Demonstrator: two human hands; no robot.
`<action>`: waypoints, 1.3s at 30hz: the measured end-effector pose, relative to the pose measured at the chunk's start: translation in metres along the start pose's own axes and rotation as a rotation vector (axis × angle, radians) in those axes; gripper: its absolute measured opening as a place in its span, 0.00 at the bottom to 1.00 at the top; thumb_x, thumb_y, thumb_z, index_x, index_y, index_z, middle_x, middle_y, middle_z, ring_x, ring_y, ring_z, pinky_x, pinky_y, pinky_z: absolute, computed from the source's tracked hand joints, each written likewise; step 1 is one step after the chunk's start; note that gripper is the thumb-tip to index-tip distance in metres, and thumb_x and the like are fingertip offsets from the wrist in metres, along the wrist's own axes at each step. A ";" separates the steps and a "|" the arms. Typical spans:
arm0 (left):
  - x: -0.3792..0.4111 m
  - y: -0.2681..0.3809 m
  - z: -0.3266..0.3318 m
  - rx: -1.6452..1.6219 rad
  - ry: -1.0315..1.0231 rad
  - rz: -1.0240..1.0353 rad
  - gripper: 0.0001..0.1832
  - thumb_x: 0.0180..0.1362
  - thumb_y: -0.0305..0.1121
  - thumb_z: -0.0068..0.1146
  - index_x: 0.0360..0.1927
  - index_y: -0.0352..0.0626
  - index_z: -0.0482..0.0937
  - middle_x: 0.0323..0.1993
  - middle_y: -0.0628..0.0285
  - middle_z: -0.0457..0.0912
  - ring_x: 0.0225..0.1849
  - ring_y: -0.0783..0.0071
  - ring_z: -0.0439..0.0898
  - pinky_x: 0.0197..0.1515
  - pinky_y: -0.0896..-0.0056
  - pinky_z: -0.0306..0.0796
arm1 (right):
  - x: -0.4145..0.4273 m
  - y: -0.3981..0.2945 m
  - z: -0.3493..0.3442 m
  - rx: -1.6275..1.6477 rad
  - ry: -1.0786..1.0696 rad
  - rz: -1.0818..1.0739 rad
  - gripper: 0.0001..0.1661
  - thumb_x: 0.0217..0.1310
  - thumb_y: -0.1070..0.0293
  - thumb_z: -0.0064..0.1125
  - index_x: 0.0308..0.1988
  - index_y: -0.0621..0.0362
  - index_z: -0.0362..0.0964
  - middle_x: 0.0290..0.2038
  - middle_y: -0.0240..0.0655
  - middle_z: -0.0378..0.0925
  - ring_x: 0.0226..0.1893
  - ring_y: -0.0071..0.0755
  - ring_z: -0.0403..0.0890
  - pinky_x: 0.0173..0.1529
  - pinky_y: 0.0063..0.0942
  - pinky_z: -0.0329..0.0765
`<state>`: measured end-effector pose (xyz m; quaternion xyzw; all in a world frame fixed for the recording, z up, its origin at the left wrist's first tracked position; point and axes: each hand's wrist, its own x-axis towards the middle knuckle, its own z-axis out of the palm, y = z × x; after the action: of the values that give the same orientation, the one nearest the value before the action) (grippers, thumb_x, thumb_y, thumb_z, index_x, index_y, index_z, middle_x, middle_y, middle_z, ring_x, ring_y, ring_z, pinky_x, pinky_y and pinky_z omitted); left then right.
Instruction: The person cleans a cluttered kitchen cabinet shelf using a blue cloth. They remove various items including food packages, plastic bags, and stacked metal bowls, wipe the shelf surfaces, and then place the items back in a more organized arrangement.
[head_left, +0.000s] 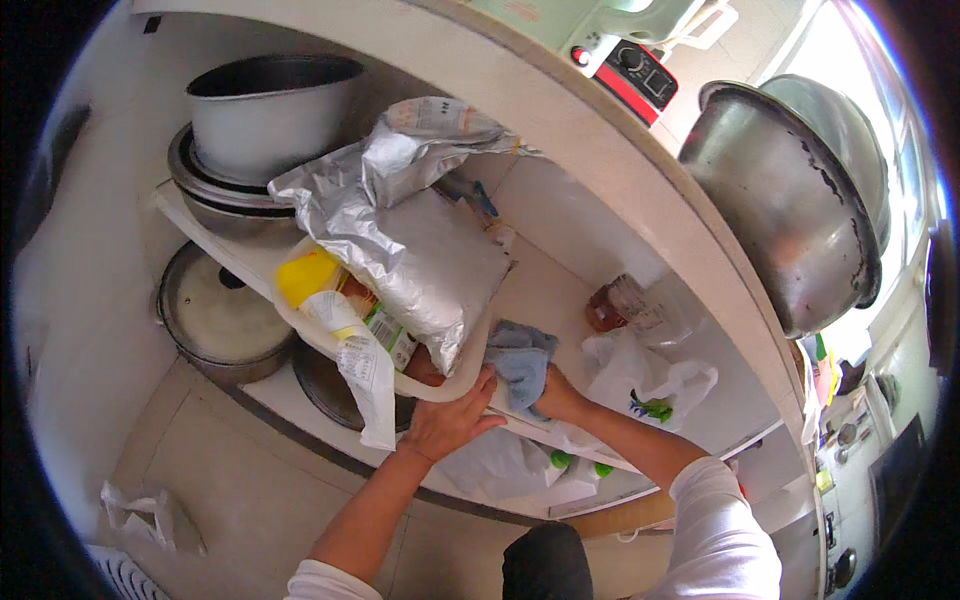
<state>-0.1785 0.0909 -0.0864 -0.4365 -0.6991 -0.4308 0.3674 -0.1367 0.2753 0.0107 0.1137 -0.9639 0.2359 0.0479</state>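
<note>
A grey-blue cloth (517, 360) lies bunched under my right hand (559, 394), which grips it against the cabinet's upper shelf (544, 289). My left hand (454, 416) rests at the near rim of a whitish basket or tray (476, 356), its fingers spread along the rim. That container holds a large silver foil bag (435, 255), a yellow package (307, 276) and a green-and-white packet (390, 337). A white printed strip (364, 367) hangs over its side. What my left fingertips touch beneath the rim is partly hidden.
Stacked pots (270, 127) stand at the left, a lidded pot (225, 315) below them. A jar with reddish contents (606, 307) and a white plastic bag (652, 375) sit at the right. The countertop edge (600, 127) arches above; a metal basin (772, 202) is on top.
</note>
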 end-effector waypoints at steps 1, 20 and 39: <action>0.000 -0.001 -0.003 0.003 0.012 -0.012 0.27 0.44 0.51 0.62 0.44 0.44 0.76 0.49 0.65 0.74 0.49 0.68 0.74 0.48 0.71 0.71 | -0.001 -0.003 -0.002 0.048 0.032 0.018 0.22 0.53 0.76 0.49 0.51 0.60 0.67 0.51 0.40 0.71 0.51 0.34 0.71 0.56 0.29 0.65; -0.006 -0.031 -0.027 0.032 -0.043 -0.344 0.23 0.43 0.49 0.56 0.38 0.42 0.74 0.37 0.55 0.74 0.40 0.57 0.74 0.44 0.55 0.68 | 0.140 0.213 -0.127 -0.852 0.569 0.644 0.19 0.52 0.76 0.45 0.47 0.61 0.68 0.40 0.40 0.74 0.39 0.34 0.73 0.45 0.30 0.68; -0.005 -0.025 -0.024 0.535 -0.177 -0.248 0.21 0.39 0.43 0.59 0.34 0.40 0.73 0.30 0.50 0.74 0.34 0.52 0.74 0.39 0.55 0.67 | 0.191 0.297 -0.081 -1.014 0.145 0.153 0.15 0.52 0.66 0.56 0.40 0.61 0.67 0.33 0.39 0.70 0.32 0.39 0.69 0.37 0.36 0.67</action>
<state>-0.1972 0.0611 -0.0889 -0.2715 -0.8650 -0.2331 0.3517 -0.3905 0.5320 -0.0221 -0.0113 -0.9568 -0.2508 0.1463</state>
